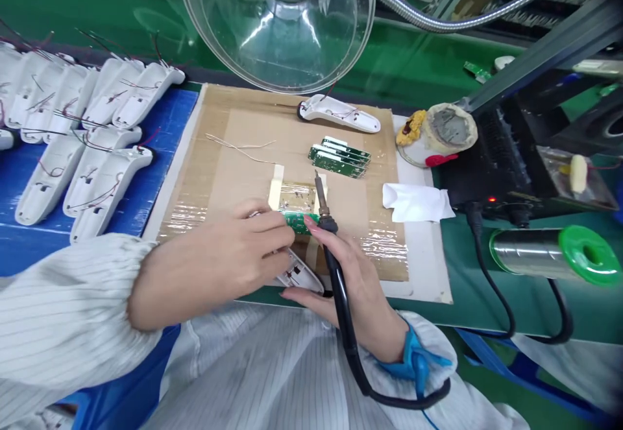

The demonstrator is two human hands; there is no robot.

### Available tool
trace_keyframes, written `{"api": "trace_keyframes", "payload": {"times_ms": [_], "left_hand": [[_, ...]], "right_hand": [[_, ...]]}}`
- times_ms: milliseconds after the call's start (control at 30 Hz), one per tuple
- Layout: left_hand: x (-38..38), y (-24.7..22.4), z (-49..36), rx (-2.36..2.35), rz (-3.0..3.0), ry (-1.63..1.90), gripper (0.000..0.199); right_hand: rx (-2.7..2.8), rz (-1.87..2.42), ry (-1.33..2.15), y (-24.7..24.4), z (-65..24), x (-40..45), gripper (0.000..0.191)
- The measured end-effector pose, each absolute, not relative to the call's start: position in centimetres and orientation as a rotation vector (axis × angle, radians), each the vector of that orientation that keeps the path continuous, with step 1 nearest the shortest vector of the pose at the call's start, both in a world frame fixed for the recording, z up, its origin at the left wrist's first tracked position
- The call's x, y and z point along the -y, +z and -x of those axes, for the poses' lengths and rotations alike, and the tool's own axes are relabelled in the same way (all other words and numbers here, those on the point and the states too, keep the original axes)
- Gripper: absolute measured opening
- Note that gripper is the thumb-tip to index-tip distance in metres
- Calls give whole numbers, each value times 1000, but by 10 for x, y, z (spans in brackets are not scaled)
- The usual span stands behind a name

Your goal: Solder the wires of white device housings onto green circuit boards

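Note:
My left hand (pixel 228 248) is closed, its bent fingers at the left end of a green circuit board (pixel 299 221). Under the board, a white plastic shell (pixel 299 273) lies partly hidden by my fingers. A soldering iron (pixel 341 287) rests in my right hand (pixel 357 281), its tip pointing up and away from me, apart from the board. One right fingertip meets the board's right end, while the thumb reaches to the shell's lower end. Behind the board sits a small fixture with pale strips (pixel 275 187) on a cardboard sheet (pixel 233 183).
Several green boards (pixel 339 157) and another white shell (pixel 341 113) lie farther back, near solder wire (pixel 241 148). More wired shells (pixel 104 183) cover a blue mat at left. At right are white paper (pixel 417 202), a solder spool (pixel 530 251) and a black station (pixel 491 183). A magnifier (pixel 282 47) hangs overhead.

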State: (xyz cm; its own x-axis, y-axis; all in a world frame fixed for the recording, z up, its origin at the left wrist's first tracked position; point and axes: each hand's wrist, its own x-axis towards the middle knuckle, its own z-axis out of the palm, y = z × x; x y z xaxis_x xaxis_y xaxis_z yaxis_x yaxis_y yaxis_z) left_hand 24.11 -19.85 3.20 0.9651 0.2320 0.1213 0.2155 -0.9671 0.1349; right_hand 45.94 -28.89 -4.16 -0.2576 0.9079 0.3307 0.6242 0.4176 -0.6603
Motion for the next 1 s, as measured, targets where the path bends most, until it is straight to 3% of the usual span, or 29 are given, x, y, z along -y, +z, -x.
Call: {"api": "trace_keyframes", "payload": {"times_ms": [200, 567, 800, 1000], "left_hand": [[215, 12, -236, -560, -2488, 507, 15], [237, -13, -257, -1134, -2297, 905, 11], [240, -9, -269, -1288, -2290, 894, 12], [239, -8, -270, -1332, -2312, 850, 12]], "right_hand": [[1985, 1263, 522, -42, -460, 289, 89], [1883, 1253, 674, -34, -459, 289, 90], [1477, 1342, 328, -24, -480, 303, 27], [1455, 1266, 284, -33, -487, 301, 16]]}}
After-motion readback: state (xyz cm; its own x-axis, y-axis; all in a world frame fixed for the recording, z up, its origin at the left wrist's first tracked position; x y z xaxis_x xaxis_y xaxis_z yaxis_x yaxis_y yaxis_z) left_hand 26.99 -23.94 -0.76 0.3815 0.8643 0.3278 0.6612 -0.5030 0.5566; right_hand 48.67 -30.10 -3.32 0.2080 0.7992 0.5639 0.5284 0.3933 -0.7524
